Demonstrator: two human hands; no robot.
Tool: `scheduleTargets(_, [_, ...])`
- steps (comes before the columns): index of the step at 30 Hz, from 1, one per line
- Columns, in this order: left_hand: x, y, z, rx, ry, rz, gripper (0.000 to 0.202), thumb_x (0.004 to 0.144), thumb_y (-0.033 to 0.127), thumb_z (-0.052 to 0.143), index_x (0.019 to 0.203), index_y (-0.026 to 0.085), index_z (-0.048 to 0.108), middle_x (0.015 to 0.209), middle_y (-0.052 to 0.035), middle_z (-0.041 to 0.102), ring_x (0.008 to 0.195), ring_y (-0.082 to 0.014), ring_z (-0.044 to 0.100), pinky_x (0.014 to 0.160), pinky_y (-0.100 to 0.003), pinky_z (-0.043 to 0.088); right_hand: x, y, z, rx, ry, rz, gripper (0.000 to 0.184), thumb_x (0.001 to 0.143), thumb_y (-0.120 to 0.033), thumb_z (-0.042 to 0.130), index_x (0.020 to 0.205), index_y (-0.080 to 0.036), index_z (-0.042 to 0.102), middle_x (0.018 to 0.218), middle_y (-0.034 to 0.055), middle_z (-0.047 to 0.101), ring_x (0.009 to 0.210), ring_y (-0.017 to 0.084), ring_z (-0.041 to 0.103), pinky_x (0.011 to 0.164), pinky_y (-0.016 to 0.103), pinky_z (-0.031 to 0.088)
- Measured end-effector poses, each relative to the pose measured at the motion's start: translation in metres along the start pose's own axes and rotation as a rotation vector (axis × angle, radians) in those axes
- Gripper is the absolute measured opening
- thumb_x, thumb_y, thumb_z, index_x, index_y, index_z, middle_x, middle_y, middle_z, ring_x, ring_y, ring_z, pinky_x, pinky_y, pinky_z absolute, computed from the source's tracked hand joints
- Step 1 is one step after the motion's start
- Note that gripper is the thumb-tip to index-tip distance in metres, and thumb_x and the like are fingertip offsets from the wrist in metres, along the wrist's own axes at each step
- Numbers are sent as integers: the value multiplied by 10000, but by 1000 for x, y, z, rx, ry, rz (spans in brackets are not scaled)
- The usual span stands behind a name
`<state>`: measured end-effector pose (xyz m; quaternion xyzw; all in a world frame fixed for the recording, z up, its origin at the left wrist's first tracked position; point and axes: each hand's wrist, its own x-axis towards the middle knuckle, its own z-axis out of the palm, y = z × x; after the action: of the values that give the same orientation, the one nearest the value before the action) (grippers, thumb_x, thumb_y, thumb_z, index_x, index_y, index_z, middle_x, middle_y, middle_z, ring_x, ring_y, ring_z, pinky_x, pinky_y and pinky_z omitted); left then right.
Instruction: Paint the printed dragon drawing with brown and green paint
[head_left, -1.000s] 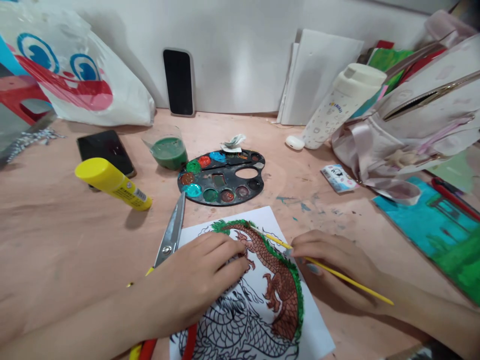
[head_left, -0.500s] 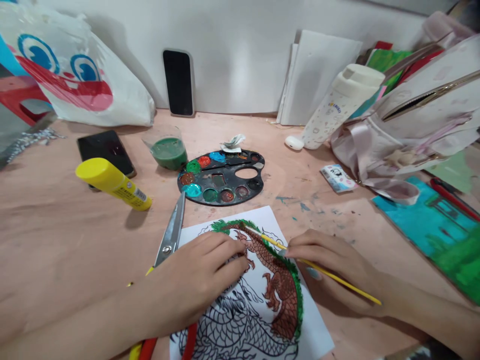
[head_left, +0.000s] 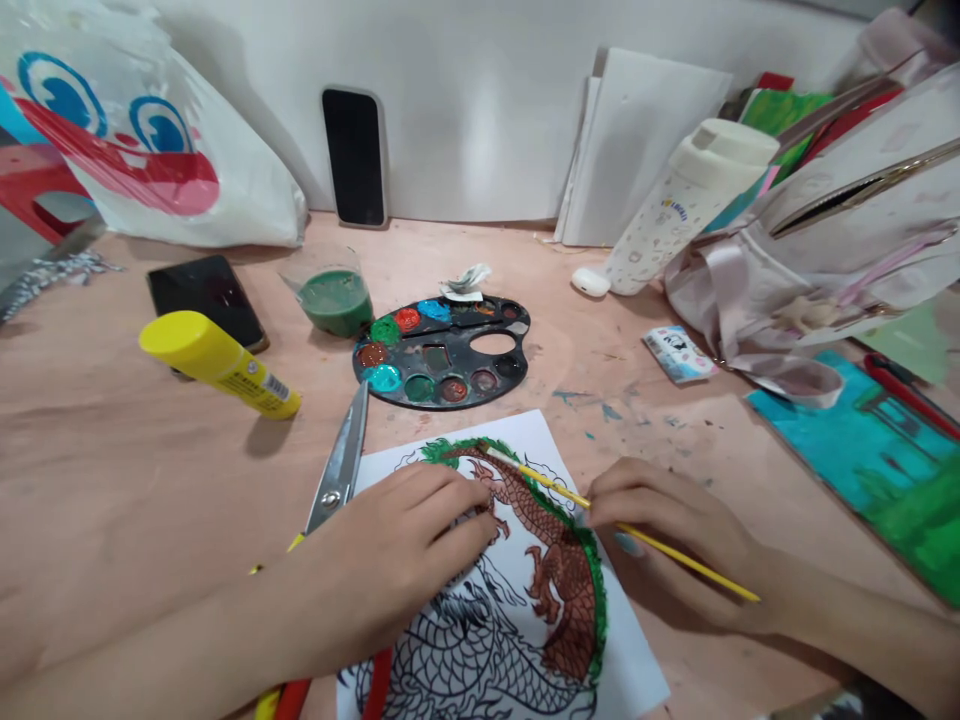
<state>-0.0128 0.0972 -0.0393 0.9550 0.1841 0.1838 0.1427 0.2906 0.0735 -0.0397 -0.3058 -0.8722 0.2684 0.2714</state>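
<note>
A sheet of paper (head_left: 630, 650) with a printed dragon lies before me, part of the dragon painted brown with green along its edge. My left hand (head_left: 420, 540) rests flat on the sheet, fingers stretched out, covering part of the drawing. In my right hand (head_left: 660, 520) a thin yellow paintbrush (head_left: 551, 485) is pinched, its tip at the brown strip near the top of the dragon. Scissors (head_left: 334, 480) with red and yellow handles lie partly under my left forearm. Beyond the sheet sits a black paint palette (head_left: 390, 350) with several colours in its wells.
A cup of green liquid (head_left: 337, 300), a yellow glue bottle (head_left: 217, 360) and a phone (head_left: 206, 295) stand left. Another phone (head_left: 354, 160) leans on the wall by a plastic bag (head_left: 247, 180). Rightward are a white bottle (head_left: 682, 205), a backpack (head_left: 862, 220) and a painting (head_left: 847, 440).
My right hand has shifted slightly right along the paintbrush, whose tip stays near the same brown strip. My left hand has kept its place. The view has moved a little.
</note>
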Motion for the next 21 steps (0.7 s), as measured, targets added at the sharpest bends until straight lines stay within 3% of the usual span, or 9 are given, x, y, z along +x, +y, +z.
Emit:
scheduleTargets(5, [-1,-1,0,-19,-28,1,426,865,-26,366,1228,89,556,1245,-146,586,1079,-279,538,894,-447,529,-4,2,1,-48,-106,5,373,1013,-204,368,1349,-184,530,1175,145,653,1102,214,627,880,333,548])
scheduleTargets(13, [-1,1,0,6,-19,-4,413,875,-25,364,1222,99,550,1231,-126,591,1046,-262,541,881,-419,523,-4,6,1,-80,-148,-33,412,1046,-248,305,1417,-181,473,1250,157,624,1156,213,602,922,340,533])
scheduleTargets(17, [0,2,-1,46,1,-4,397,902,-32,358,1211,109,562,1236,-106,585,1084,-244,521,931,-395,478,-1,3,0,-63,-134,-16,367,1054,-248,304,1371,-190,481,1186,140,655,1115,205,616,896,326,534])
scheduleTargets(21, [0,5,-3,132,108,-19,335,934,-31,354,1131,120,580,1133,-80,594,1061,-206,504,951,-333,421,2,1,1,27,-101,31,238,1043,-258,353,1196,-198,525,985,91,683,891,184,630,762,300,527])
